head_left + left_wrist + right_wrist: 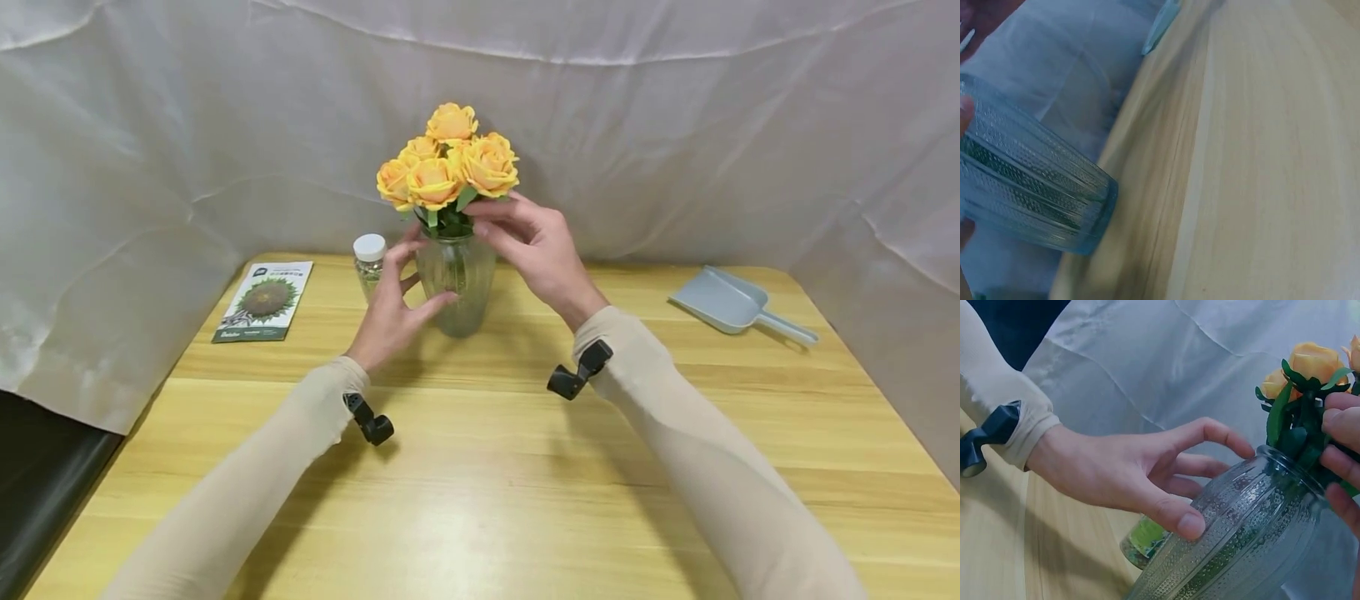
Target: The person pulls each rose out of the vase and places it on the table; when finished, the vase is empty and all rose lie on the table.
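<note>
A ribbed, textured clear glass vase (465, 292) stands upright at the back of the table, with several yellow-orange roses (450, 162) in it. My left hand (390, 312) holds the vase from the left, its thumb on the front and its fingers around the side near the rim. At the mouth of the vase, my right hand (536, 246) grips the rose stems among the green leaves, just under the blooms. In the right wrist view, its fingers (1342, 425) lie close to the stems above the glass rim. The left wrist view shows the vase's base (1100, 219) at the wooden surface.
Just left of the vase stands a clear bottle (370, 258) with a white cap, partly behind the left hand. Farther left lies a seed packet (262, 302) with a sunflower picture. A grey-blue dustpan (723, 300) lies at the right. Pale cloth (637, 125) hangs behind the table.
</note>
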